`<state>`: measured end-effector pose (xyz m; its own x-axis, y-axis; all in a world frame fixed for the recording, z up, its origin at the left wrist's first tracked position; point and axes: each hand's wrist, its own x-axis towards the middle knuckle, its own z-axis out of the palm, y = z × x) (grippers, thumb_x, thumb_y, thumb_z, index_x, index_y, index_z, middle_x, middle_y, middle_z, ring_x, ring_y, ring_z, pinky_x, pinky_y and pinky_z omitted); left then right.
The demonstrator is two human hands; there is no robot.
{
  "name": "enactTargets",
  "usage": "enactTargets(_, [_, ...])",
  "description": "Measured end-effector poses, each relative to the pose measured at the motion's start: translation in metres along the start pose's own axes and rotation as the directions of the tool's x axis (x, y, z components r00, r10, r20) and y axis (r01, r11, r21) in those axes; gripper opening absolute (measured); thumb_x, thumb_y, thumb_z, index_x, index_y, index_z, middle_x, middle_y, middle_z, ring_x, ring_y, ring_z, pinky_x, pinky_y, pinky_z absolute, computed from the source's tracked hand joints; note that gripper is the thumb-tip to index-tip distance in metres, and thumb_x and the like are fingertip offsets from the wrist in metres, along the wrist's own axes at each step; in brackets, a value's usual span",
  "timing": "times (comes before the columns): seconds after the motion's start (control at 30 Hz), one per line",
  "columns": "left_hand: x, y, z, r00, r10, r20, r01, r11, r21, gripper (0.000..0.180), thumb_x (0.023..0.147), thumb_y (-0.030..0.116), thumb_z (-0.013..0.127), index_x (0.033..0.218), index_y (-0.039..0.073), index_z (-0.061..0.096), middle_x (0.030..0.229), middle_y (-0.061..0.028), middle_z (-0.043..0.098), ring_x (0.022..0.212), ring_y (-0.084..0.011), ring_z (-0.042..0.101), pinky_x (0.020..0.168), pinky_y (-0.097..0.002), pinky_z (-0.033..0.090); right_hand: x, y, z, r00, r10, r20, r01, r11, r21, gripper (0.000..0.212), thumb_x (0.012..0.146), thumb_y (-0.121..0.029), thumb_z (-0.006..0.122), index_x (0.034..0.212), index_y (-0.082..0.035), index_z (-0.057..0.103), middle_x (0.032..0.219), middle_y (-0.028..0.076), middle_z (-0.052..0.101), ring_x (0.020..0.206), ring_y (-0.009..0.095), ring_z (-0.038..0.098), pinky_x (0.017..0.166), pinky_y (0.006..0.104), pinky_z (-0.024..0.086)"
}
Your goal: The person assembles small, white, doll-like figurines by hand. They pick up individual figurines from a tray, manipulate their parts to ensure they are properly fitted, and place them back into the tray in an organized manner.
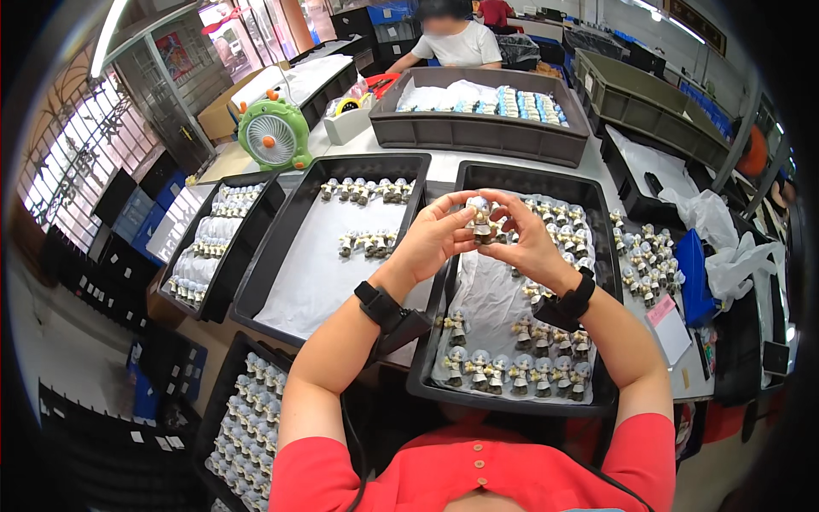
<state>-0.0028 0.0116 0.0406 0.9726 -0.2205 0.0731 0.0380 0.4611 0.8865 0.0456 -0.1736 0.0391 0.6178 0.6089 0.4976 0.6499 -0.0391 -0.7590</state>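
Workshop bench crowded with trays, a second person seated at the far end behind a grey crate (478, 128).

Pinched between the fingertips of both hands, raised above the right-hand black tray (597, 256): one small figurine (480, 219), pale round head up, darker body below, long axis roughly upright. Left hand (431, 241) closed on it from the left, thumb and forefinger together on its side; right hand (527, 241) clamped on it from the right, fingers curled over the top. Equally near for both, held just between them, well above the tray floor. Whether a separate small part sits at the fingertips: too small to tell.

Black bands on both wrists.

Directly below, the right-hand black tray, lined with white sheet, holding rows of like figurines standing upright along the near edge and far corner. Just left, a second black tray (290, 230) with white liner, mostly bare, a row at the far edge and a short cluster midway. Further left, a narrower tray (256, 226) of figurines; another at lower left (223, 401). Loose figurines on the bench (648, 256) to the right. Green desk fan (273, 134) beyond.
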Motion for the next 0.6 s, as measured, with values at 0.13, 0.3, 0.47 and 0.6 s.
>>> enactTargets(0.13, [0.0,-0.004,-0.008,1.0,-0.024,0.016,0.025,0.994,-0.103,0.039,0.091,0.012,0.051,0.128,0.002,0.04,0.117,-0.0166,0.056,0.101,-0.0294,0.061,0.084,-0.0392,0.052,0.0,0.005,0.005,1.0,0.02,-0.009,-0.019,0.999,0.041,0.07,0.068,-0.01,0.077,0.13,-0.008,0.042,0.118,0.005,0.054,0.098,0.016,0.055,0.077,0.0267,0.047])
enactTargets(0.3, [0.005,-0.008,-0.012,0.998,-0.043,0.044,0.051,0.978,-0.2,0.036,0.094,0.01,0.045,0.128,0.001,0.039,0.119,-0.0198,0.054,0.103,-0.0332,0.06,0.087,-0.0429,0.05,-0.001,0.007,0.005,0.996,0.094,0.002,-0.093,0.984,0.15,0.065,0.07,-0.008,0.075,0.126,-0.007,0.041,0.118,0.005,0.052,0.099,0.014,0.055,0.079,0.0268,0.047])
enactTargets(0.47, [0.006,-0.013,-0.016,0.996,-0.056,0.076,0.074,0.962,-0.262,0.035,0.095,0.011,0.042,0.128,0.0,0.04,0.118,-0.0165,0.054,0.101,-0.0318,0.06,0.087,-0.0434,0.05,-0.002,0.013,0.006,0.993,0.119,0.004,-0.118,0.98,0.16,0.064,0.071,-0.01,0.075,0.126,-0.008,0.042,0.119,0.005,0.052,0.098,0.014,0.054,0.079,0.0262,0.047])
enactTargets(0.6, [0.005,-0.015,-0.018,0.994,-0.071,0.081,0.092,0.947,-0.309,0.034,0.095,0.013,0.043,0.127,0.001,0.04,0.117,-0.0138,0.055,0.099,-0.0286,0.061,0.087,-0.0422,0.05,-0.002,0.014,0.006,0.991,0.132,0.015,-0.133,0.976,0.175,0.064,0.07,-0.014,0.077,0.125,-0.01,0.045,0.12,0.006,0.052,0.098,0.014,0.054,0.079,0.0264,0.047])
